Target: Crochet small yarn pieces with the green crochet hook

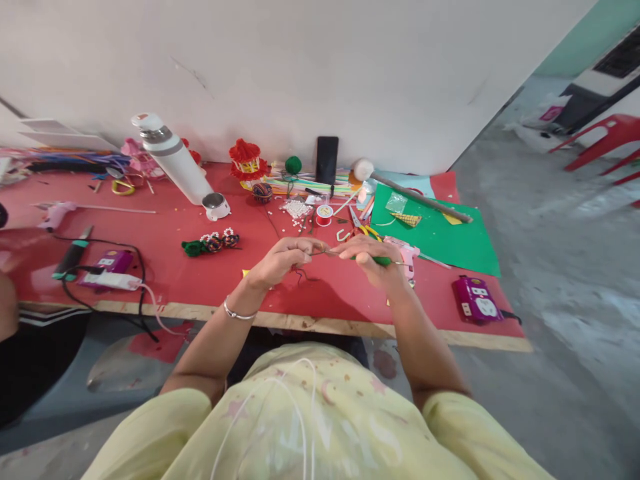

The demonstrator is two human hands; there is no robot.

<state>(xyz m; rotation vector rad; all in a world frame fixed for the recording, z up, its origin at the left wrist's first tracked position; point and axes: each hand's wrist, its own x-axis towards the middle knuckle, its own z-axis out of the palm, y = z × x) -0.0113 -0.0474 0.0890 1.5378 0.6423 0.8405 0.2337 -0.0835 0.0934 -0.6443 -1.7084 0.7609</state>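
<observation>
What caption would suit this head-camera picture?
Both hands, left and right, work a green-handled tool over a cluttered red table.

Red table (200, 280) w/ wood front edge; on it: white flask (173, 157) lying tilted, green paper sheet (440, 240), purple socket box (475, 300), red thread spool (325, 214), phone (327, 160) upright vs wall.
</observation>
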